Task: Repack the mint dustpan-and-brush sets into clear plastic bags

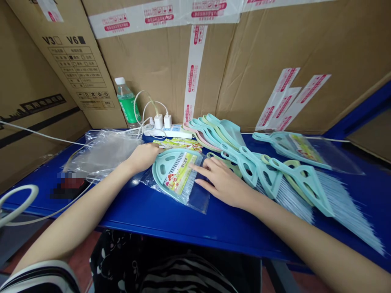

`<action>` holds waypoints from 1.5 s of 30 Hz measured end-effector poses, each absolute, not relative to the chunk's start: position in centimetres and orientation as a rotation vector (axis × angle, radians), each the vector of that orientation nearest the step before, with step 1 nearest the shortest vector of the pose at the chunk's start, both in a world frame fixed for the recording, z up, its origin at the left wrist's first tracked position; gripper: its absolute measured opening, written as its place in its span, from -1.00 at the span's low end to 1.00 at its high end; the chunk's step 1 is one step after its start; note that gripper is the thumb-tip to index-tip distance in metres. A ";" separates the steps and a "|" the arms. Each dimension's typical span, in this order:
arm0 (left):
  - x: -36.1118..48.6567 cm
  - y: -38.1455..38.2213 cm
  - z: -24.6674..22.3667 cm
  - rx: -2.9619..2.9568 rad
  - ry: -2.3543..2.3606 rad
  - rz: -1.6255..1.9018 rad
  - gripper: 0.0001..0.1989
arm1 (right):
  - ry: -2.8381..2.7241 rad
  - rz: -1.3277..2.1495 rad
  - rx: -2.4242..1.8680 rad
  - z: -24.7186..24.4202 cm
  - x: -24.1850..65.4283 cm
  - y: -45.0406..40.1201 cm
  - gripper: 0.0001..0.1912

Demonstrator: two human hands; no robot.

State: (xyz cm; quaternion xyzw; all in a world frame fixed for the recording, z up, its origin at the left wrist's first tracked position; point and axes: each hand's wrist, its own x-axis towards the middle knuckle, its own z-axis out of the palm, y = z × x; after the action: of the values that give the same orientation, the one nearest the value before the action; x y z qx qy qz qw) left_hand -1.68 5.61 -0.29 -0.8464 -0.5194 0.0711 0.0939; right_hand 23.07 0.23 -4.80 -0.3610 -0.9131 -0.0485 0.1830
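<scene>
A pale teal dustpan with a blue-bristled brush (174,175) lies in a clear plastic bag (198,199) on the blue table (146,207), with a yellow printed card showing through. My left hand (143,158) sits at the bag's upper left, its fingertips on the plastic. I cannot tell whether they pinch it. My right hand (222,183) rests at the right side, fingers spread, index finger pressing on the bag. To its right lies a heap of unbagged teal, green and pink dustpans and brushes (262,171).
Loose yellow cards (177,143) and crumpled clear bags (100,154) lie behind my hands. A bagged set (305,150) sits at the back right. A power strip (168,131) with chargers and a water bottle (126,101) stand against cardboard boxes (159,53).
</scene>
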 end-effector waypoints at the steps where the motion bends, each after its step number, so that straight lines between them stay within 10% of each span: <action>1: -1.8 5.7 -0.3 -2.518 -1.531 0.203 -0.71 | -2.559 -0.164 -1.026 -4.6 23.2 0.3 -0.66; 45: -0.9 4.2 0.7 -2.221 -1.803 0.294 -0.61 | -2.660 -0.037 -1.308 -2.6 23.8 -0.7 -0.43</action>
State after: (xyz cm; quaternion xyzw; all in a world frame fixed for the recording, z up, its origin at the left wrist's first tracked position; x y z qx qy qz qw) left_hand -0.86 4.21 0.74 -0.7656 -0.6214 0.1013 0.1323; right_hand 23.75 -0.67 -2.62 -0.4395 -0.8938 -0.0123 0.0884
